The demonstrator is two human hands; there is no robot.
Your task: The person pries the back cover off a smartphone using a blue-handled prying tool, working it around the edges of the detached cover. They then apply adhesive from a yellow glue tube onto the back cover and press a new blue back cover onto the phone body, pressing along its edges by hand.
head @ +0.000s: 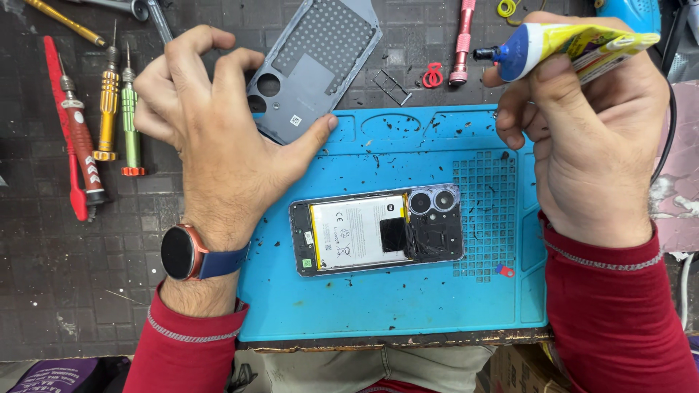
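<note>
- Glue tube (575,45) up in the right hand (590,138): fingers closed round its yellow-and-blue body, black nozzle poking out to the left, long axis running roughly left-right above the far right corner of the blue repair mat (393,306).
- Opened smartphone (377,228) lies flat mid-mat, back off, white battery and twin camera rings showing; its long axis runs left-right too, camera end toward the right hand.
- From the nozzle, the phone sits down and to the left, well apart, with nothing between them.
- Left hand (218,138) is spread and curled, holding nothing; thumb tip touches the near corner of the grey back cover (314,65), which lies tilted half off the mat's far edge.
- Left hand looks the nearer of the two to the phone, just beyond its left end; the right hand is the one carrying the tube.
- Smartwatch (182,252) on the left wrist, red sleeves on both arms.
- Left of the mat: a row of precision screwdrivers (109,102) in red, yellow and green, shafts pointing away.
- Far edge: a pink tool (461,44) and a small SIM tray (392,87) on the dark bench.
</note>
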